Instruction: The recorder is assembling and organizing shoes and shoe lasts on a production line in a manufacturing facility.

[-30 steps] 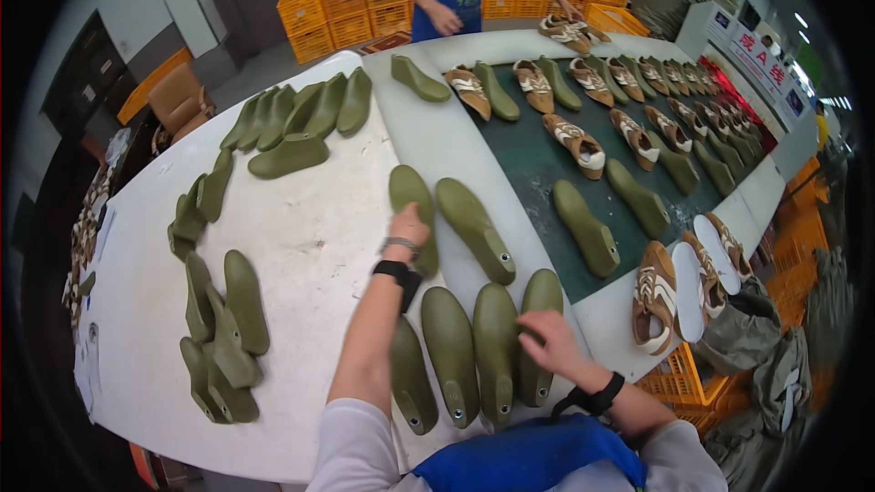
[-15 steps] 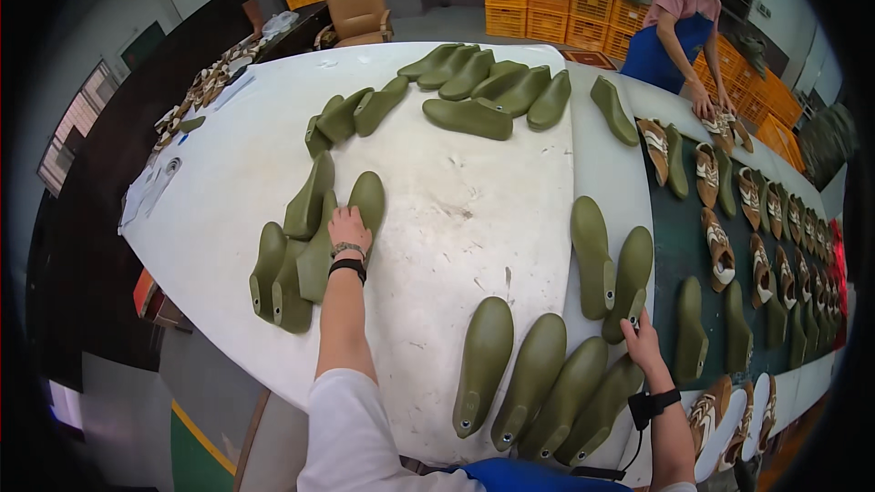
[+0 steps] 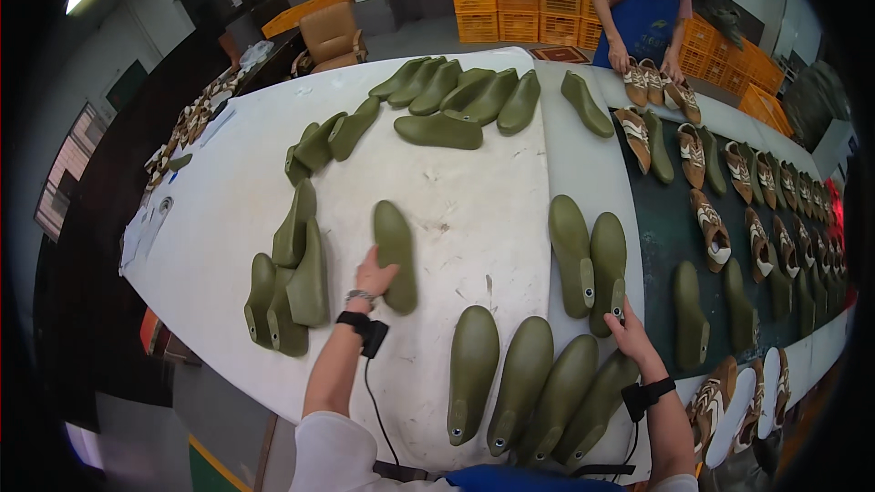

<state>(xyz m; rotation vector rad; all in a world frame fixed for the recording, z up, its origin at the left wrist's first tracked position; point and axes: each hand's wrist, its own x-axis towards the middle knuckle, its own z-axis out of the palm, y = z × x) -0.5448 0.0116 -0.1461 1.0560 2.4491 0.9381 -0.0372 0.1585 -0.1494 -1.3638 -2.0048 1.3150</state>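
My left hand (image 3: 372, 275) grips a green shoe last (image 3: 395, 237) near the middle of the white table, its thumb lying across the top. My right hand (image 3: 629, 333) is closed on the heel end of another green shoe last (image 3: 608, 251). A similar last (image 3: 570, 241) lies just left of that one, almost touching it. Directly below, several green lasts (image 3: 474, 364) sit side by side, heels toward me. A cluster of lasts (image 3: 308, 282) rests to the left of my left hand, some overlapping.
More lasts (image 3: 437, 130) line the far side of the white table (image 3: 465, 264). To the right, brown-and-white shoe uppers (image 3: 711, 230) and lasts stand in rows on a dark green surface (image 3: 661, 292). Across it, a person in a blue apron (image 3: 643, 27) handles uppers. Orange crates (image 3: 519, 5) are stacked behind.
My left hand has moved the last right and toward me, away from the cluster. My right hand stays at its last's heel. The co-worker has shifted, and the whole view has turned slightly.
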